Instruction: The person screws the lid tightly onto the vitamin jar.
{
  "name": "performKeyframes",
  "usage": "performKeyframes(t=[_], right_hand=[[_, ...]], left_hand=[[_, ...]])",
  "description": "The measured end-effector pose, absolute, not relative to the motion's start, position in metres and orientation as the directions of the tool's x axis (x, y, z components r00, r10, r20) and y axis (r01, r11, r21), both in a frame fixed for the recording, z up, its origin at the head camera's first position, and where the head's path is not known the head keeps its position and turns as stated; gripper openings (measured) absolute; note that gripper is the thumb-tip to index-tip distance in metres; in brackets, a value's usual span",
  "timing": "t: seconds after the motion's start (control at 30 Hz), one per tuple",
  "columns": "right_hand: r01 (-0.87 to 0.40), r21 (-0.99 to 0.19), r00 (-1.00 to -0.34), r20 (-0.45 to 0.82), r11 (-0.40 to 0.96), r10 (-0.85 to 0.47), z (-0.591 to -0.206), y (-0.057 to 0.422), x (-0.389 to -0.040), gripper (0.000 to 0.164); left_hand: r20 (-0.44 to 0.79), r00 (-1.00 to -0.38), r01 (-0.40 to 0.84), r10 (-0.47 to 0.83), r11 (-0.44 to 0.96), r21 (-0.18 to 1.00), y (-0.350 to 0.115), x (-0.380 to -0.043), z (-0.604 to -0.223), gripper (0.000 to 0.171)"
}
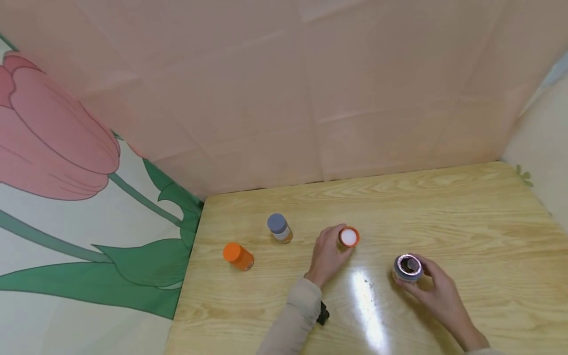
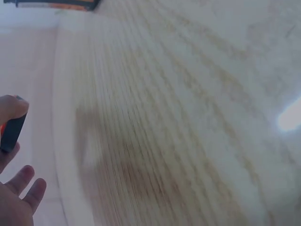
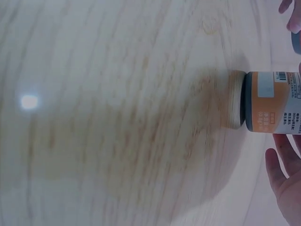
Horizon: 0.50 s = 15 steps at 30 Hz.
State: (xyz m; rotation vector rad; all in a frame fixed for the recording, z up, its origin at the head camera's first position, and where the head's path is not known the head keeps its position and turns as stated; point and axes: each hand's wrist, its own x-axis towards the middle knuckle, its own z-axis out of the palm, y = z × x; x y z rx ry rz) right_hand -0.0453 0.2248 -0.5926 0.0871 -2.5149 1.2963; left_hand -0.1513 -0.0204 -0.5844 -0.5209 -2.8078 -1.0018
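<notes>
In the head view my left hand (image 1: 327,255) pinches a bottle cap (image 1: 349,237) with its inside up, showing a white liner within an orange rim. The cap's outside looks dark in the left wrist view (image 2: 14,133). To the right, my right hand (image 1: 443,295) grips an uncapped bottle (image 1: 407,277) between thumb and fingers. Torn silvery foil rings its mouth, and a dark opening shows within. Seen from the right wrist, the bottle (image 3: 270,103) has an orange and white printed label and a dark base close to the table.
On the left of the wooden table (image 1: 470,212) stand two closed bottles: an orange one with an orange cap (image 1: 238,256), and one with a grey-blue cap (image 1: 280,228). A pink cloth (image 1: 248,113) hangs behind the table's back edge. Bright glare lies between my hands.
</notes>
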Motion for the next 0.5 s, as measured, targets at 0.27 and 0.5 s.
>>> performKeyframes(t=[0.27,0.5], right_hand=[[-0.231,-0.792,-0.942,0.328,0.565,0.075,-0.596,0.217,-0.038,0.075],[-0.246,-0.783,-0.937,0.343,0.572,0.067,-0.599,0.214,-0.031,0.077]], left_hand=[[0.262,-0.913,0.409,0.314,0.715,0.567,-0.026,-0.132,-0.578,0.055],[0.329,-0.877,0.479,0.349,0.694,0.538,-0.030,-0.116,-0.576,0.057]])
